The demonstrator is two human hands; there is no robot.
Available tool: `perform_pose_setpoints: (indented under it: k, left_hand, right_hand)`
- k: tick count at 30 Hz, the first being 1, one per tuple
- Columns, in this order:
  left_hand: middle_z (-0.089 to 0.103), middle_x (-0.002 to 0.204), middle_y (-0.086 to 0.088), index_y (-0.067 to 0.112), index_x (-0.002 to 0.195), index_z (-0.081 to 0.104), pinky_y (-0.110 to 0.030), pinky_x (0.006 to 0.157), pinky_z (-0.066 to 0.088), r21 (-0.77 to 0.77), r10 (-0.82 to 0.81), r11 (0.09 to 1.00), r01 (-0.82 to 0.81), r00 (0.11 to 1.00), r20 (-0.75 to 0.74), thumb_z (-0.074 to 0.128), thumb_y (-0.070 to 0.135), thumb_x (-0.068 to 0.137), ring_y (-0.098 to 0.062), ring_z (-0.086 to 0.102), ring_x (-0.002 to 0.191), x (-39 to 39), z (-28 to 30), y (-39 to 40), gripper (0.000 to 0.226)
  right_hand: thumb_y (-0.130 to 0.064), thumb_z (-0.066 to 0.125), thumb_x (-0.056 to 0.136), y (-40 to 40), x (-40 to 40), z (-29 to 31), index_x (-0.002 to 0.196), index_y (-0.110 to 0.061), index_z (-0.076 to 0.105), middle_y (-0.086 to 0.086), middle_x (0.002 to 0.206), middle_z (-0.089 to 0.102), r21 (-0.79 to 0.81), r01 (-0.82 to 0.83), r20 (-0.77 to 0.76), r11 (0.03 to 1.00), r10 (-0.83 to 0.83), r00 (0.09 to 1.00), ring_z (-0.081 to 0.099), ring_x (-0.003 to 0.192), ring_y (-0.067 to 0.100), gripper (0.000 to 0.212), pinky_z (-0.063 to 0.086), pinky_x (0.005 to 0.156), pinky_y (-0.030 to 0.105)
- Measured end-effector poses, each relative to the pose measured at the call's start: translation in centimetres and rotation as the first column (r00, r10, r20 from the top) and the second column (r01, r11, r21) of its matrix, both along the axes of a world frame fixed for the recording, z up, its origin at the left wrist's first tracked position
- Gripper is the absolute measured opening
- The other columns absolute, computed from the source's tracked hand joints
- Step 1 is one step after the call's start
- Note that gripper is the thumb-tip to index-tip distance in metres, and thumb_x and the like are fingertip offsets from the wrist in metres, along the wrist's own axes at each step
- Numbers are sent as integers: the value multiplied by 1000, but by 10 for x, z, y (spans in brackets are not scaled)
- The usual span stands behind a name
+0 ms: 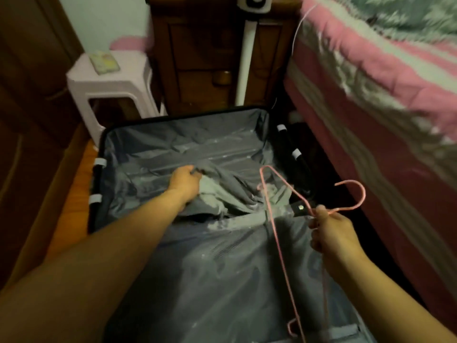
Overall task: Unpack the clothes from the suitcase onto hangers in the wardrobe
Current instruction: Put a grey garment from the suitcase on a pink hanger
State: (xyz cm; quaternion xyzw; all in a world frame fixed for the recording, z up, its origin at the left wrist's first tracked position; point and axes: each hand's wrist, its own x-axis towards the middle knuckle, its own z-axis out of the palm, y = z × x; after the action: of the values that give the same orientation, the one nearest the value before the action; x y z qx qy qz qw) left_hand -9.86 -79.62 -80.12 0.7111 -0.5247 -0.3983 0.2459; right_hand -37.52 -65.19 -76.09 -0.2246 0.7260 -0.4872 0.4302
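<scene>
Left hand (pixel 184 179) grips the grey garment (pixel 222 194) mid-frame in the open suitcase (pixel 173 134), while right hand (pixel 331 233) pinches the pink hanger (pixel 274 226) at its neck, likely ready for threading.

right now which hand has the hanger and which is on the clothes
The right hand grips the pink wire hanger just below its hook. The left hand reaches into the open suitcase and grips the grey garment.

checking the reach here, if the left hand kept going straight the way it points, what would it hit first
The left hand already grips the grey garment; past it, probably the lined far wall of the suitcase, though depth is unclear.
</scene>
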Motion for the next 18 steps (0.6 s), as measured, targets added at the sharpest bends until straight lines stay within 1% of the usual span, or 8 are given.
perform_pose_setpoints:
  k: [3,5,10,12,13,14,16,18]
  left_hand:
    - [75,106,-10,19,106,74,-50,97,54,-81,56,992,-92,927,-370,60,31,91,-32,70,101,24,111,10,24]
    - [75,99,-10,13,103,72,-40,88,57,-124,29,987,-105,864,-502,57,24,97,-26,72,91,40,178,30,19]
    - [74,104,-14,8,121,66,-39,78,61,128,44,989,74,681,-731,43,22,105,-26,73,88,70,227,93,31]
    - [74,109,-16,8,119,68,-45,81,62,311,88,933,181,723,-685,45,26,105,-30,73,97,70,198,117,32]
    - [74,105,-16,8,115,69,-45,81,61,388,42,893,230,814,-579,47,30,105,-30,72,95,68,174,129,33]
    - [74,95,-15,7,108,70,-40,78,58,433,-93,857,279,911,-401,48,33,105,-28,71,86,67,150,140,34]
    - [69,72,-10,6,88,67,-31,65,52,448,-342,826,343,936,-87,49,35,106,-21,64,62,64,106,159,38]
    - [59,57,-7,6,73,57,-24,48,43,433,-319,834,342,939,-127,46,32,107,-16,52,45,57,83,170,45]
  right_hand:
    - [-23,45,105,-17,4,44,77,-12,54,6,63,46,-26,-19,-20,999,18,1000,36,45,15,32,28,43,24]
    - [-20,46,102,-32,6,72,73,-13,53,5,59,43,-59,-57,-41,997,55,998,36,41,14,30,27,41,22]
    - [-26,48,99,-60,16,132,72,-13,56,7,60,49,-112,-228,-326,967,181,928,40,41,17,31,30,43,24]
    - [-29,48,98,-58,22,141,75,-13,60,8,66,53,-73,-272,-409,959,220,886,44,48,21,30,34,46,27]
    - [-29,47,99,-51,26,140,82,-15,63,8,67,53,-42,-300,-417,953,256,872,44,48,20,27,34,46,27]
    - [-28,46,100,-42,31,138,92,-18,66,7,67,53,-23,-331,-395,944,295,870,43,47,18,24,34,44,25]
    - [-23,43,105,-16,42,126,109,-23,64,5,67,48,-29,-352,-271,935,332,903,38,41,11,21,29,39,18]
    - [-16,42,106,9,51,111,106,-20,64,5,67,45,-34,-347,-167,937,337,927,35,40,8,22,27,38,14]
